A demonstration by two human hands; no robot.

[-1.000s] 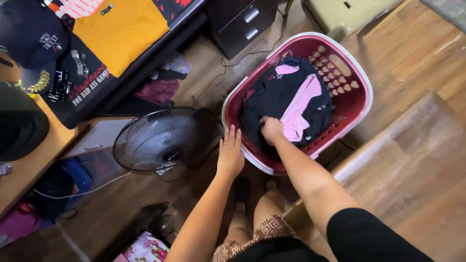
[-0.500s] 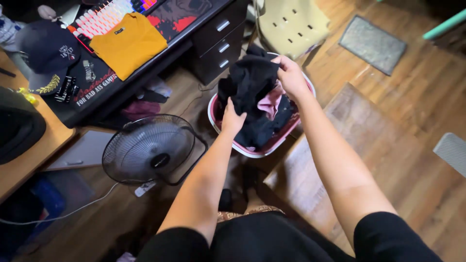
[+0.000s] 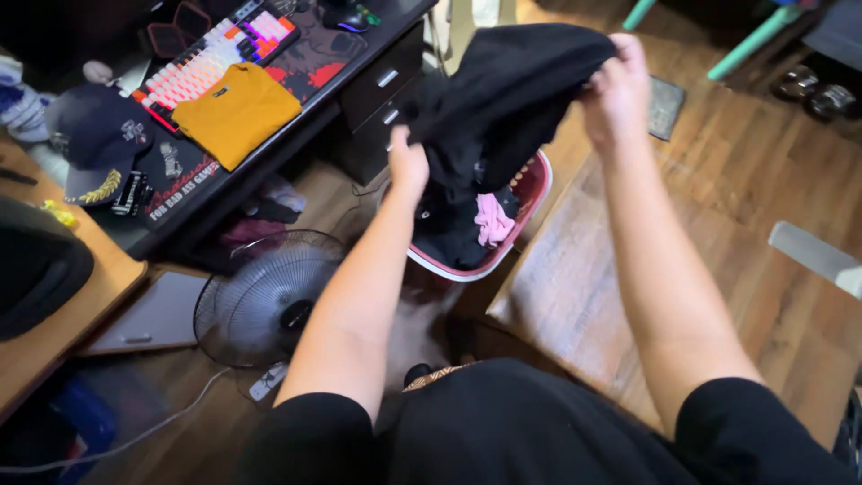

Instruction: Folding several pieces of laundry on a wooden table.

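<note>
I hold a black garment [image 3: 503, 99] up above the red basket [image 3: 530, 193]: my right hand [image 3: 618, 90] pinches its top edge, my left hand [image 3: 409, 166] grips its left side, fingers closed.

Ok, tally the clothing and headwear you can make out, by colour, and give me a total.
Black: 1, the black garment held up by the left hand and right hand
Pink: 1, the pink garment in the red laundry basket
Yellow: 1, the yellow shirt on the desk
Navy: 1, the cap
Total: 4
</note>
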